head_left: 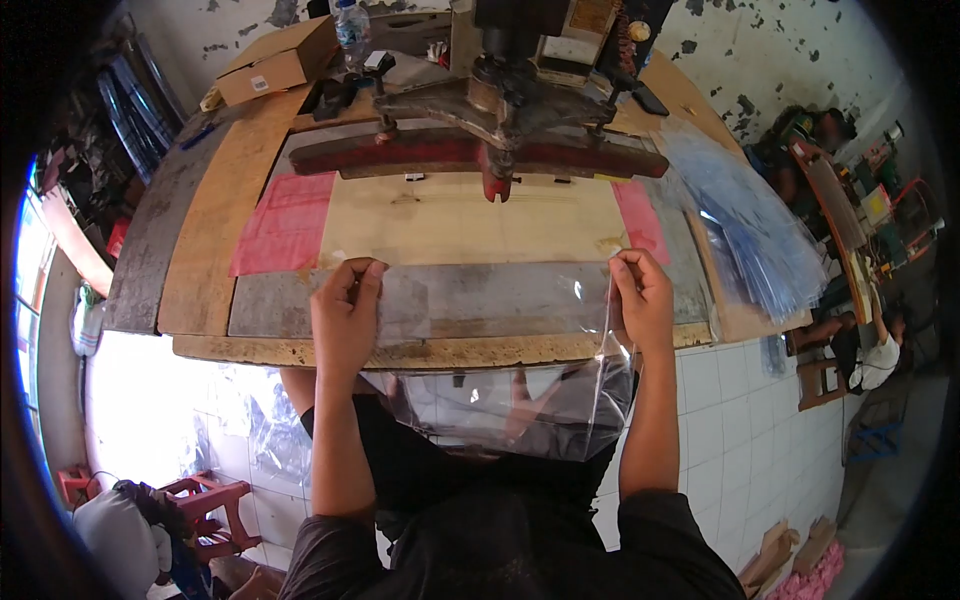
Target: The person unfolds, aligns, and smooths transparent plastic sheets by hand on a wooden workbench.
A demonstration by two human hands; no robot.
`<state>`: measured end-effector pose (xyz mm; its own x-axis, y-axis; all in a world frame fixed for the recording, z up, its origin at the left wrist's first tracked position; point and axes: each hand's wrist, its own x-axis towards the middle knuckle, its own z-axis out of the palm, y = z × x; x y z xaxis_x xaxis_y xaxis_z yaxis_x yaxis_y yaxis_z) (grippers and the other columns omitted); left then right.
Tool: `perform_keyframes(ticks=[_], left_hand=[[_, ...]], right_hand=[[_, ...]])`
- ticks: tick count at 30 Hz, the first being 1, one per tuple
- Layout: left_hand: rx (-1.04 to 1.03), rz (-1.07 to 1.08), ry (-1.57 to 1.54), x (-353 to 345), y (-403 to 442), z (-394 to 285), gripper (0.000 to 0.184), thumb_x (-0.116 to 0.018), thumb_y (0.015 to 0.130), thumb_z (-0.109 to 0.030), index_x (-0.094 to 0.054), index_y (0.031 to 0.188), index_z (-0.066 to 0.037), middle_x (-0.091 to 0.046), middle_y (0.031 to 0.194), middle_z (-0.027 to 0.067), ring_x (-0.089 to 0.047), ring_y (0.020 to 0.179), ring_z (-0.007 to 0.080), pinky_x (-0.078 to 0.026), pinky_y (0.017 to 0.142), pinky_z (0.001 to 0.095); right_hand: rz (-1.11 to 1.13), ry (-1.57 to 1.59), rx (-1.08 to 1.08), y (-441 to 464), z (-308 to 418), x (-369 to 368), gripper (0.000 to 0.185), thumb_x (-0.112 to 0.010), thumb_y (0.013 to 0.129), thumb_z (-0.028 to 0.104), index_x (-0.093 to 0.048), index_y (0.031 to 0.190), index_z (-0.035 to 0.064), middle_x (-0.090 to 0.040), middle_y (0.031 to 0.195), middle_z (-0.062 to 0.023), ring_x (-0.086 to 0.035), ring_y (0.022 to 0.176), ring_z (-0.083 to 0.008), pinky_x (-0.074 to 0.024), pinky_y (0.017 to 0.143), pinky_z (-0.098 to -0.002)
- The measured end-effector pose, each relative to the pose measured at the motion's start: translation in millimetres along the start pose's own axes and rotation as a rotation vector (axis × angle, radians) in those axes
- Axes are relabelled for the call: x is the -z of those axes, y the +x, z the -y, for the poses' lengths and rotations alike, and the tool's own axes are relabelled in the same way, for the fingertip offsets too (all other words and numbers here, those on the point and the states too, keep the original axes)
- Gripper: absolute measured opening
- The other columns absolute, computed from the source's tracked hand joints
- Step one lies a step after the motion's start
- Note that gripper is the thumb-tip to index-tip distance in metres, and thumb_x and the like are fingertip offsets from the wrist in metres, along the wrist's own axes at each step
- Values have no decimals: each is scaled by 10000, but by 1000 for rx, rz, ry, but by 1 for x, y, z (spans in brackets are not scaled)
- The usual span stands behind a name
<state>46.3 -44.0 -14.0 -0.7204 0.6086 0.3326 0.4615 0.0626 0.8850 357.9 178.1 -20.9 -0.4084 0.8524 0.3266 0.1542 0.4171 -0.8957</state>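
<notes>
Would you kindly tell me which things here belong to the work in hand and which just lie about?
Seemingly in the work:
clear film, held by left hand and right hand
yellow board
red-barred press
plastic stack

Seemingly just lying about:
cardboard box
bottle
blue pen

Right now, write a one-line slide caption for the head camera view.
Two bare hands stretch a clear plastic sheet below a red-edged metal press bar.

Two hands (640,285) holding clear plastic sheet (500,300), red-barred press (480,150)
</notes>
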Motion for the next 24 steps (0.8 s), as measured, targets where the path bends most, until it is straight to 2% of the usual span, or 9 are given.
perform_keyframes(ticks=[4, 6, 8, 9, 11, 14, 16, 22, 24], left_hand=[[145, 75, -10, 4, 4, -2, 238, -698, 1081, -205, -733, 1029, 25, -596, 654, 18, -524, 560, 78, -412, 546, 288], [90, 120, 59, 12, 12, -7, 244, -684, 1090, -207, -728, 1020, 22, -599, 659, 7, -535, 576, 74, -419, 552, 283], [45, 172, 132, 17, 22, -8, 251, -670, 1100, -209, -722, 1011, 20, -603, 665, -4, -545, 592, 70, -426, 558, 279], [56, 195, 144, 18, 32, -8, 245, -669, 1094, -201, -722, 1009, 23, -634, 673, 26, -588, 598, 97, -453, 569, 297], [61, 219, 160, 17, 50, -8, 240, -668, 1088, -194, -722, 1008, 26, -664, 681, 57, -630, 604, 125, -480, 579, 314], [-71, 226, 269, 7, 76, 3, 239, -674, 1073, -187, -725, 1011, 38, -724, 734, 119, -714, 661, 189, -535, 629, 352], [-82, 248, 337, -2, 93, 13, 226, -694, 1043, -179, -736, 1012, 40, -759, 806, 193, -762, 726, 287, -572, 691, 396], [-412, 216, 460, -15, 105, 38, 179, -732, 987, -147, -766, 1025, 24, -755, 919, 255, -766, 808, 380, -583, 728, 441], [-391, 226, 453, -16, 105, 30, 177, -740, 983, -133, -764, 1069, 20, -752, 905, 239, -761, 813, 380, -575, 716, 447]], right_hand=[[62, -72, -24, 10, 0, 2, 181, -706, 1083, 177, -696, 1075, -3, -663, 785, -1, -594, 713, -71, -471, 654, -257], [81, -76, -14, 22, 3, 5, 189, -712, 1077, 182, -699, 1069, -6, -666, 787, -10, -595, 709, -79, -476, 659, -263], [176, -248, 23, 41, 11, 9, 208, -731, 1060, 195, -707, 1051, -12, -695, 819, -45, -629, 729, -117, -499, 679, -289], [175, -246, 22, 51, 12, 7, 208, -731, 1060, 195, -707, 1051, -12, -695, 819, -45, -629, 729, -117, -499, 679, -289], [215, -354, 108, 69, 11, 0, 216, -747, 1035, 199, -721, 1057, -14, -744, 884, -99, -689, 760, -199, -533, 701, -339], [209, -495, 185, 91, -11, -11, 213, -760, 1014, 203, -738, 1084, 3, -771, 935, -135, -723, 804, -270, -557, 731, -390], [233, -527, 191, 100, -6, -17, 210, -764, 1004, 206, -739, 1079, 11, -767, 953, -142, -725, 810, -293, -560, 739, -412], [270, -606, 281, 109, -11, -19, 199, -768, 984, 202, -695, 1039, 25, -730, 998, -145, -720, 827, -354, -557, 729, -463], [287, -604, 283, 112, -15, -17, 203, -774, 980, 208, -690, 1056, 39, -728, 991, -126, -723, 840, -344, -560, 732, -449]])
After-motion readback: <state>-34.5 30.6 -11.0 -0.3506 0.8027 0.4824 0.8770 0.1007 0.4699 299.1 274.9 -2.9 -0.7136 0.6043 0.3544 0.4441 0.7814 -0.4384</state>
